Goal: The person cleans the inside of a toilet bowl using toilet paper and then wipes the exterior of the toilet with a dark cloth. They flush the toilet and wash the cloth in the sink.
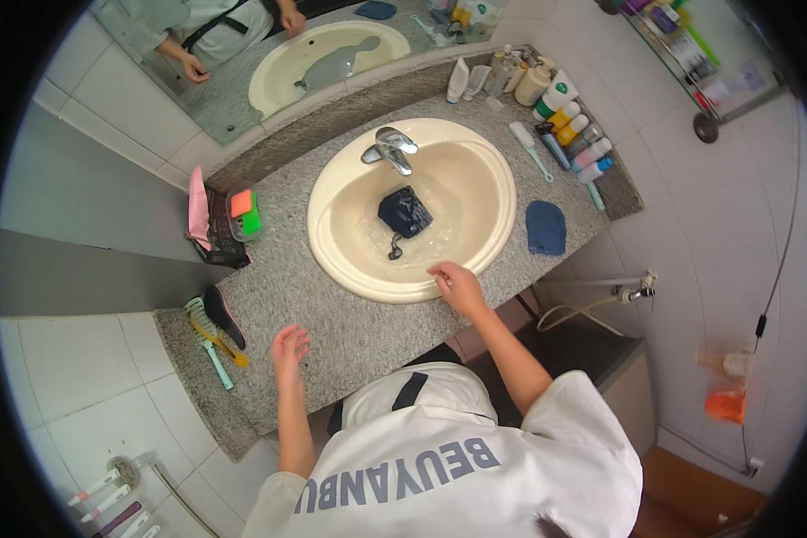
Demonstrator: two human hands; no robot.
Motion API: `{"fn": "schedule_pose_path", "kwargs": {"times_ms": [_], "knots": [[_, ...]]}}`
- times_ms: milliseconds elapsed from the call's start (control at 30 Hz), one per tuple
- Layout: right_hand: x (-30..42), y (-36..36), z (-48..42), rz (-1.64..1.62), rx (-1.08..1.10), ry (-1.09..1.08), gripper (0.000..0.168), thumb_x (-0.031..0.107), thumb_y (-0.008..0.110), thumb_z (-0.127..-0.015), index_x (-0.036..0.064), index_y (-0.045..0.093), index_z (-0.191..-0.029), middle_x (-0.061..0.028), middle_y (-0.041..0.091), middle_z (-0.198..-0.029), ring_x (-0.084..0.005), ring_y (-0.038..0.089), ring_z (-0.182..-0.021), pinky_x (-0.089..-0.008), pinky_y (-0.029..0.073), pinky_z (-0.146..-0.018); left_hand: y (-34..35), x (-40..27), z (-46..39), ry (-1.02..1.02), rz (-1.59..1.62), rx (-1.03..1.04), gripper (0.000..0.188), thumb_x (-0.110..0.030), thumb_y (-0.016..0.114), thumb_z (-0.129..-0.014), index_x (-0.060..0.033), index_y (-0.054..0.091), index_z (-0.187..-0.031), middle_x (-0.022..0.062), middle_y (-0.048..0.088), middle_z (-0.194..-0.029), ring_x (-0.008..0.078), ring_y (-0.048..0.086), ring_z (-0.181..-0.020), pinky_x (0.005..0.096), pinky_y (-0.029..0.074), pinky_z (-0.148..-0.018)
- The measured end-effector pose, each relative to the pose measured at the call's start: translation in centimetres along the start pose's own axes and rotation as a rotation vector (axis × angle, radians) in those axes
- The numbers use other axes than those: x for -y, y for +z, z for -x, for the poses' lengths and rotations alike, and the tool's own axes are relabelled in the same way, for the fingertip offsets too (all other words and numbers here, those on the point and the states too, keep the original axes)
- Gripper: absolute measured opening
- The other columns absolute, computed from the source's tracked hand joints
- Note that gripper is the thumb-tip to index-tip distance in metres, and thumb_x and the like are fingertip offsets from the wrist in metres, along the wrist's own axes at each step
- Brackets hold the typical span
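Note:
Inside the cream oval sink (489, 202) lies a wet, dark navy cloth pouch (403, 212). Its black drawstring (395, 247) trails toward the near side, and shallow water surrounds it. My right hand (458, 289) is over the sink's near rim with fingers loosely bent and nothing seen in them. To the left, my left hand (289, 351) is over the grey granite countertop (350, 350), fingers apart and holding nothing. A chrome faucet (393, 149) stands at the sink's back. Right of the basin, a flat blue cloth piece (546, 228) rests on the counter.
A white-and-teal brush (531, 151) lies near several bottles and tubes (565, 121) at the back right. At left are a clear box with sponges (245, 212), a pink-and-black pouch (208, 222) and hairbrushes (208, 343). A glass shelf (703, 60) projects at upper right.

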State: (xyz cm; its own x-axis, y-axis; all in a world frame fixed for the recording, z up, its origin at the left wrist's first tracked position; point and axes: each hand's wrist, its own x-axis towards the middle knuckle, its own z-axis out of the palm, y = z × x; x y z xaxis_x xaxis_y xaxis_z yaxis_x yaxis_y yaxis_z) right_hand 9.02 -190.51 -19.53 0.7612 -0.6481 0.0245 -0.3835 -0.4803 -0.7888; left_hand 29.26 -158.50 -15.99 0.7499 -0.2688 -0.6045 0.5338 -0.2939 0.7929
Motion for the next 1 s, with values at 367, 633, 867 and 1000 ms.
{"fn": "schedule_pose_path", "kwargs": {"times_ms": [367,633,867,1000], "knots": [[-11.9,13.9,-15.6,0.233,0.109,-0.015,0.027,0.024,0.062,-0.083,0.008,0.060,-0.105,-0.0158,0.062,-0.091,-0.0378,0.060,-0.088,-0.0438,0.048,-0.083,3.2,0.4,2.2,-0.005,-0.059,-0.152,0.020,-0.013,0.055,-0.092,-0.0043,0.059,-0.109,0.0055,0.065,-0.097,0.0125,0.060,-0.084,0.0241,0.046,-0.074],[-15.8,12.8,-15.5,0.578,0.363,0.079,0.019,0.016,0.053,-0.085,0.005,0.055,-0.101,-0.0158,0.063,-0.093,-0.0324,0.061,-0.093,-0.0431,0.049,-0.078,8.8,0.3,1.4,0.147,-0.497,-0.102,0.023,-0.011,0.058,-0.090,-0.0023,0.058,-0.111,0.0077,0.065,-0.096,0.0155,0.062,-0.086,0.0280,0.048,-0.076],[-15.3,9.7,-16.3,0.594,0.491,0.172,0.024,0.013,0.059,-0.082,0.002,0.056,-0.103,-0.0183,0.065,-0.098,-0.0350,0.063,-0.088,-0.0441,0.051,-0.075,12.0,-1.7,0.3,0.352,-0.782,0.094,0.028,-0.011,0.060,-0.086,-0.0006,0.058,-0.112,0.0161,0.063,-0.102,0.0278,0.063,-0.088,0.0358,0.049,-0.080],[-11.1,6.9,-16.0,0.287,0.546,0.097,0.023,0.023,0.059,-0.087,0.001,0.063,-0.095,-0.0198,0.066,-0.092,-0.0355,0.063,-0.086,-0.0438,0.050,-0.073,12.5,-3.2,0.0,0.328,-0.877,0.156,0.030,-0.012,0.059,-0.085,-0.0007,0.058,-0.112,0.0187,0.063,-0.105,0.0316,0.062,-0.091,0.0394,0.048,-0.082]]}}
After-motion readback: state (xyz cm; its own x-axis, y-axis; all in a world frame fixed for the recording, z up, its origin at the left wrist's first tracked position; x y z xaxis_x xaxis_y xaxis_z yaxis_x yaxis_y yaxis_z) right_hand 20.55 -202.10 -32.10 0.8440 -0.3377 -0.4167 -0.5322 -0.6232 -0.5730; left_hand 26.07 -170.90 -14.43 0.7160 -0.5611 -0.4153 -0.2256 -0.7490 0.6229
